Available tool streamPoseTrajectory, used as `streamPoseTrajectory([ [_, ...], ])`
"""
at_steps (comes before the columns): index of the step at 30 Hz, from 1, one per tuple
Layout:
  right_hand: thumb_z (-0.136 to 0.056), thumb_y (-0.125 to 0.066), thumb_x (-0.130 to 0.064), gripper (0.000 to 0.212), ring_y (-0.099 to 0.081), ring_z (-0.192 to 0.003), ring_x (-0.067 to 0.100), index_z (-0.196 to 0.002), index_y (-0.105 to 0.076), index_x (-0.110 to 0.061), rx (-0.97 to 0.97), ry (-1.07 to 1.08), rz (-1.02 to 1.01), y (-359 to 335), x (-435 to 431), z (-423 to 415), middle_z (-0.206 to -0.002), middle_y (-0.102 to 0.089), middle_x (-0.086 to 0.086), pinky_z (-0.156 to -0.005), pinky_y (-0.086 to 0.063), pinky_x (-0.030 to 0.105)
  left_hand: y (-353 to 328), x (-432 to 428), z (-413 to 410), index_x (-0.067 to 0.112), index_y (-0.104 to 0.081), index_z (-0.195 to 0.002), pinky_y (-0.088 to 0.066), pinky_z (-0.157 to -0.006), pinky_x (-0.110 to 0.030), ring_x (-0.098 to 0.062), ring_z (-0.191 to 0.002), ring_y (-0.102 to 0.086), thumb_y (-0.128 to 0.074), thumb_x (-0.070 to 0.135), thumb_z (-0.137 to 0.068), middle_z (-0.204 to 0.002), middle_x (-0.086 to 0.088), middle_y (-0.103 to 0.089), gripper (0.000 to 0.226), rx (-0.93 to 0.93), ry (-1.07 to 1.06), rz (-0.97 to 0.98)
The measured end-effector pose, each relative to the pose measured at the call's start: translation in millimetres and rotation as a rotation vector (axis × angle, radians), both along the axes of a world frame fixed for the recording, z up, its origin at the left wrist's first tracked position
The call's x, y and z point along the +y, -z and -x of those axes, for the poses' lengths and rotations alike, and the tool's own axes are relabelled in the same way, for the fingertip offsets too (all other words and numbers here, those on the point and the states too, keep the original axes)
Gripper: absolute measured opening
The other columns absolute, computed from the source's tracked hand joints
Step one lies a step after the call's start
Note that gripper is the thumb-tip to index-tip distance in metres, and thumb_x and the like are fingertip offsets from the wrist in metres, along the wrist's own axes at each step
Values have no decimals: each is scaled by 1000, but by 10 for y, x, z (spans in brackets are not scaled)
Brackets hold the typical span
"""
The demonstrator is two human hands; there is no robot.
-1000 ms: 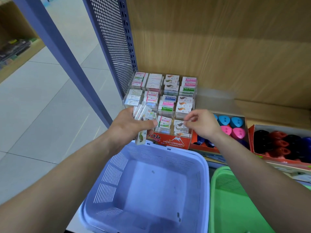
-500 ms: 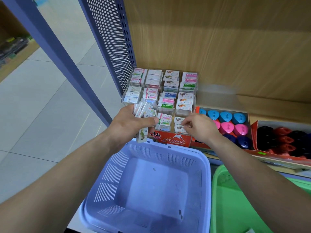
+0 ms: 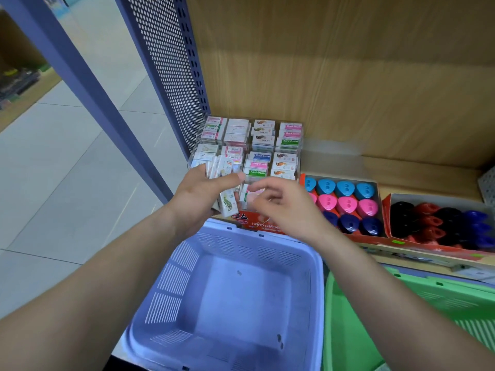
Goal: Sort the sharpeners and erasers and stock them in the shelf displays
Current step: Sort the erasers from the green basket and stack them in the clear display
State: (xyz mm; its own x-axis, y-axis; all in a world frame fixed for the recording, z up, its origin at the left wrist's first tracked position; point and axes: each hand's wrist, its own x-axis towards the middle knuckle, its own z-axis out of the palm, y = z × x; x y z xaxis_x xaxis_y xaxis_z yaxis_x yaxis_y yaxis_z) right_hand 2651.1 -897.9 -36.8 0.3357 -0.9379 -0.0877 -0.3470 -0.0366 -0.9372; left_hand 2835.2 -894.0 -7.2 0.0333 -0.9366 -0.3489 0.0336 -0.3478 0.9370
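Above the purple basket (image 3: 171,285), both hands are at the eraser display (image 3: 267,145).
Left hand (image 3: 201,195) grips a stack of erasers (image 3: 223,170) between thumb and fingers, at the display's front row. Right hand (image 3: 284,207) is just beside this stack, fingers curled and blurred; whether it pinches something, I cannot tell. Sharpeners (image 3: 345,204) lie in a tray just right of it.

Front erasers (image 3: 243,194) behind right hand (image 3: 281,207)
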Motion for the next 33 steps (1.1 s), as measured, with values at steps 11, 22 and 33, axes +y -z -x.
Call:
streamPoseTrajectory([
  [11, -78, -86, -27, 30, -56, -51, 5, -94, -61, -23, -73, 119, 29, -91, 267, -337, -67, -66, 0, -52, -46, 24, -74, 75, 29, 13, -69, -117, -60, -67, -44, -35, -95, -74, -82, 28, -81, -107, -12, -76, 41, 32, -39, -1],
  [22, -91, -74, -25, 42, -59, -60, 27, -125, -54, -40, -71, -73, 42, 27, 180, -152, -60, -51, -6, -66, -54, 43, -37, 127, -43, 10, -70, -115, -56, -63, -37, -24, -70, -69, -77, 20, -88, -83, -5, -73, 29, -47, 21, 4],
  [33, -92, -72, -10, 12, -74, -73, 24, -96, -61, -10, -39, 324, -160, 418, -363, 565, -88, -72, 19, -75, -64, 38, 97, 122, -124, -4, -58, -114, -57, -68, -46, -26, -62, -60, -68, 15, -95, -70, -12, -61, 29, -205, 75, -46],
])
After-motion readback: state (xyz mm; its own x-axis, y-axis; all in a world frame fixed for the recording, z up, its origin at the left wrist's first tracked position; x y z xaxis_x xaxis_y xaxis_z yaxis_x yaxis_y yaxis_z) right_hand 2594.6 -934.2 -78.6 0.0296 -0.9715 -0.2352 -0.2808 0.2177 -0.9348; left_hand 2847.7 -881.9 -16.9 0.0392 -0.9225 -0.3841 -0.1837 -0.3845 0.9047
